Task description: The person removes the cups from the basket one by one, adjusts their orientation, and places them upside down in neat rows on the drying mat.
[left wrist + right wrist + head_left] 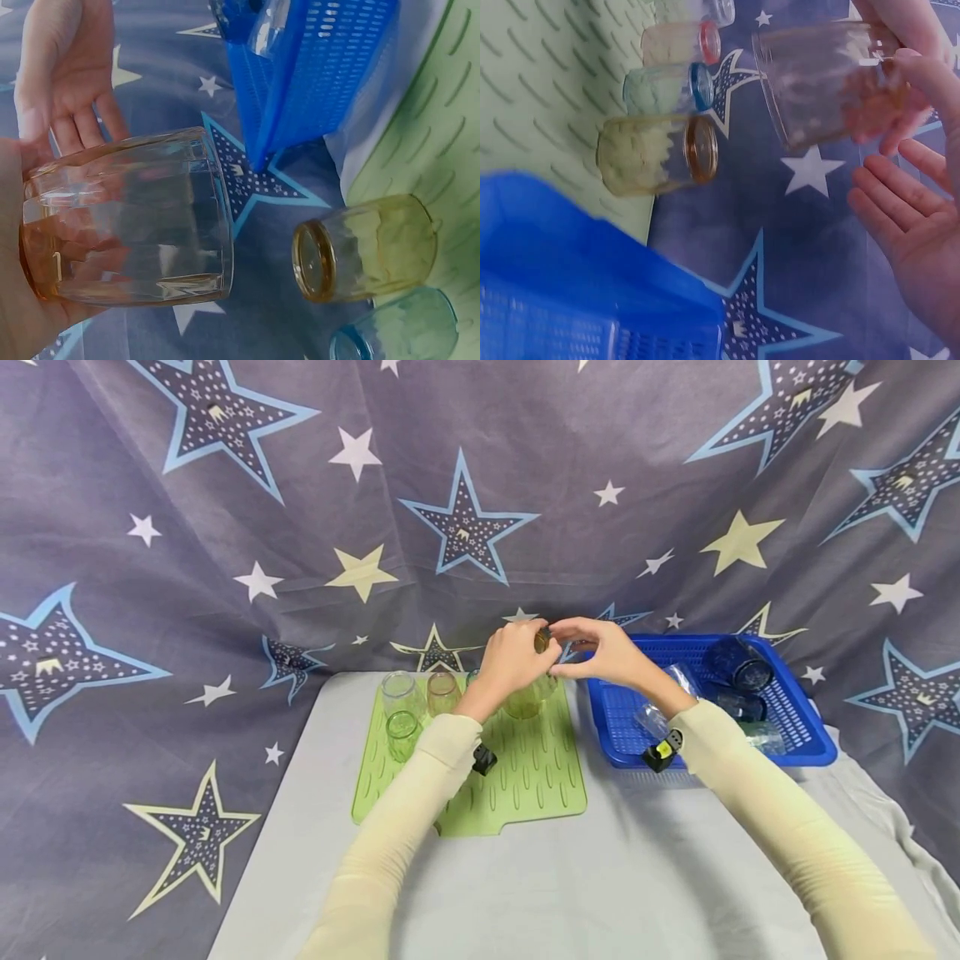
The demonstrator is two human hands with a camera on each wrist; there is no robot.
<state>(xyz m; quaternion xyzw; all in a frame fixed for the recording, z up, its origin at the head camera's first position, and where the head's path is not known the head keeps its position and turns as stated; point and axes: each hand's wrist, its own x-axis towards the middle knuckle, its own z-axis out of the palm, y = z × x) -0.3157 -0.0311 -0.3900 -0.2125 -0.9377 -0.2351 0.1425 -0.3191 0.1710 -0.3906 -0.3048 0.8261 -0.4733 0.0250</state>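
Observation:
My left hand grips a clear amber-tinted glass by its thick base, with the rim pointing down above the far right of the green drying mat. Beside that base is my right hand, its fingers spread and loosely bent. Its thumb is at the glass's base; whether it touches is unclear. Below, a yellow glass stands upside down on the mat, with a teal glass next to it. In the head view my left hand and forearm partly hide these glasses.
Further left on the mat are a reddish glass, a clear glass and a green glass. A blue basket right of the mat holds several glasses, including a dark blue one. A star-patterned curtain hangs behind the white table.

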